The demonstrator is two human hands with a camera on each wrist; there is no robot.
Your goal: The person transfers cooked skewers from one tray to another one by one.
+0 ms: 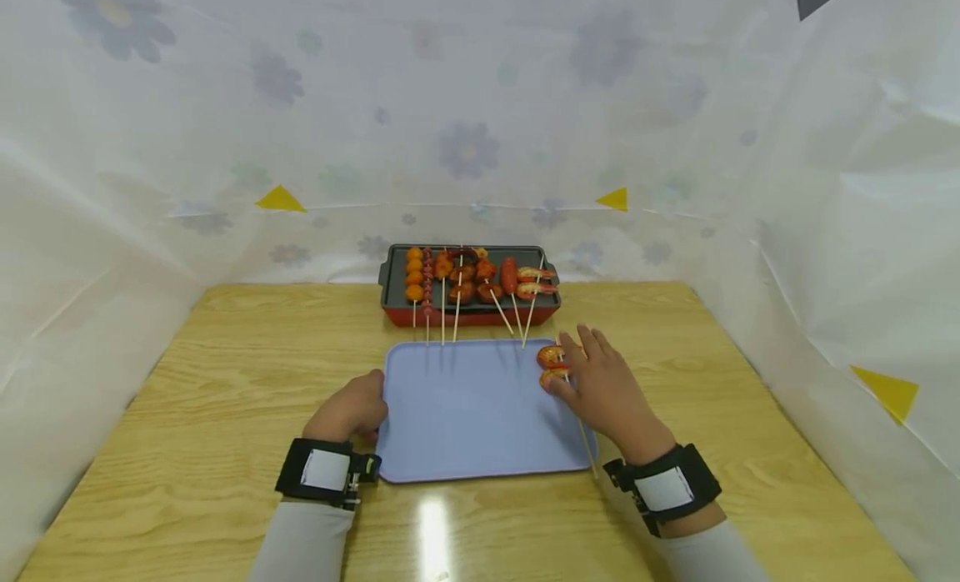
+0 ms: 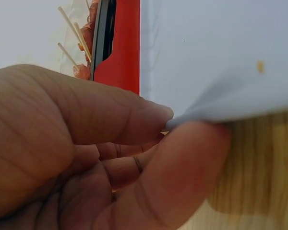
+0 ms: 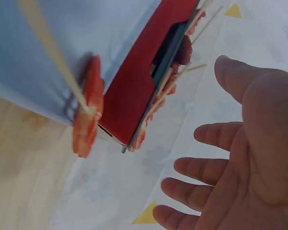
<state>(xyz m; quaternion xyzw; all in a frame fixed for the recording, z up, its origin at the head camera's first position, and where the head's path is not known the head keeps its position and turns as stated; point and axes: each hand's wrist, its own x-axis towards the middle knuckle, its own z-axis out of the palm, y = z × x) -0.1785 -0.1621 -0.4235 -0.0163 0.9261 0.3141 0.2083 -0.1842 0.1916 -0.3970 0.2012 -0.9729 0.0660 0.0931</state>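
Observation:
A pale blue tray [image 1: 480,411] lies on the table, and my left hand [image 1: 348,407] pinches its left edge between thumb and finger. The left wrist view shows the thumb [image 2: 129,117] on top of the tray's rim. My right hand [image 1: 600,390] is over the tray's right side with its fingers spread. Under it is a skewer of shrimp-like pieces [image 1: 551,356], its stick running toward the front right corner. In the right wrist view this skewer [image 3: 89,112] is apart from my open right hand [image 3: 235,158], and nothing is between the fingers.
Behind the tray stands a red grill pan [image 1: 480,317] with a dark top. Several skewers lie on it, among them orange balls [image 1: 414,273], a sausage [image 1: 509,275] and shrimp [image 1: 536,290], their sticks jutting over the front. A flowered white sheet [image 1: 465,165] closes off the back and sides.

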